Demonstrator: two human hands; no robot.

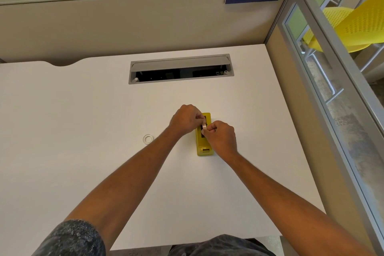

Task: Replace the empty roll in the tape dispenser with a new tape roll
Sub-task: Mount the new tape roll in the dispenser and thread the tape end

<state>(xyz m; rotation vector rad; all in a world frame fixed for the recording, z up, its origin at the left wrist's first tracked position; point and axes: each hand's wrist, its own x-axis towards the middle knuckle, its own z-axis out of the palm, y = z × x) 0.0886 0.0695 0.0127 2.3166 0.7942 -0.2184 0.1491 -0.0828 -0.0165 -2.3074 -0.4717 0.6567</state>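
Observation:
A yellow tape dispenser (205, 147) lies on the white desk (83, 131), its cutter end toward me. Over its open middle sits a new tape roll (204, 126), seen edge-on. My left hand (186, 119) pinches the roll from the left and my right hand (221, 137) pinches it from the right, both hovering above the dispenser's slot. The empty white core ring (148, 138) lies flat on the desk to the left of the dispenser, apart from both hands.
A grey cable hatch (180, 68) is set into the desk farther back, its lid open. Beige partition walls (124, 27) close the back and right. Yellow chairs (353, 27) stand beyond the glass panel at right.

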